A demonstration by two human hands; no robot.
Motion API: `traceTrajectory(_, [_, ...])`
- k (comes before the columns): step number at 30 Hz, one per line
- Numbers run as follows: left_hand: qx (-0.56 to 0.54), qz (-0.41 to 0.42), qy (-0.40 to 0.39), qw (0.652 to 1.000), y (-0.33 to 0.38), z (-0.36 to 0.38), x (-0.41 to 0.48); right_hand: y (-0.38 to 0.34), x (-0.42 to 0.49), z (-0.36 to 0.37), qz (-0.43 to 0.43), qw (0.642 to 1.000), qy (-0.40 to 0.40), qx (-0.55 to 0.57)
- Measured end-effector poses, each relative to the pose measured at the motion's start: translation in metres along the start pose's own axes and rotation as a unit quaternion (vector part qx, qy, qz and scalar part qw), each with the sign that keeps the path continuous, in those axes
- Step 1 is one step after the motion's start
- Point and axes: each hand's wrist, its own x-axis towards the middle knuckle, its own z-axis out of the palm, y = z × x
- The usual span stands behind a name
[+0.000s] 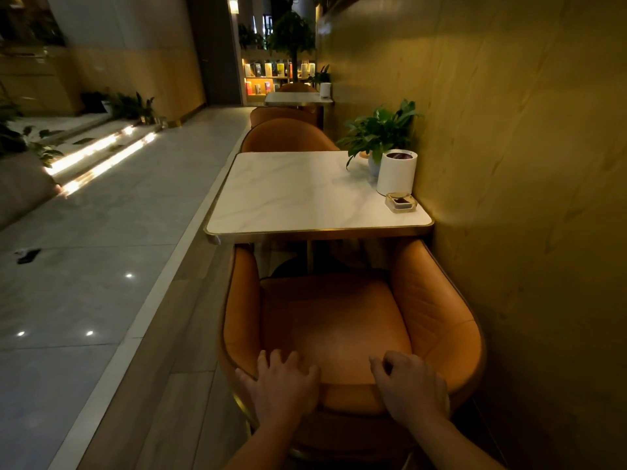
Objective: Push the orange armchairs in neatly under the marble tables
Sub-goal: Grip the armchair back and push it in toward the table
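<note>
Armchair (339,320) at 6 o'clock, arm fronts just under marble table (305,195) edge at 12. We drape our left hand (285,385) and right hand (410,385) over backrest top, fingers curled gripping it. White canister (396,173), ashtray (401,201), potted plant (380,130) at table's 2 o'clock.

Legible text, labels, brands, numbers, signs — none found. The coloured items on the far shelf (271,74) are too small and blurred to read, and the white cylinder (396,173) and the small glass dish (400,202) on the table (305,195) show no readable marking.
</note>
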Motion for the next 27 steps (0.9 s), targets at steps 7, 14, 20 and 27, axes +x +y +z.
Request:
traceTrajectory(7, [0.019, 0.009, -0.035, 0.999, 0.000, -0.009, -0.004, -0.004, 0.002, 0.000, 0.026, 1.000, -0.011, -0.005])
traceTrajectory(14, [0.003, 0.012, -0.015, 1.000, 0.006, -0.009, 0.013, -0.003, 0.016, -0.001, 0.003, 1.000, -0.015, 0.004])
traceTrajectory(20, [0.018, 0.024, -0.024, 0.999, 0.004, -0.009, 0.023, -0.001, 0.024, 0.004, -0.005, 1.000, -0.002, 0.011])
traceTrajectory(27, [0.008, 0.074, -0.014, 0.997, -0.008, -0.021, 0.015, 0.003, 0.030, 0.002, -0.032, 0.995, -0.083, 0.042])
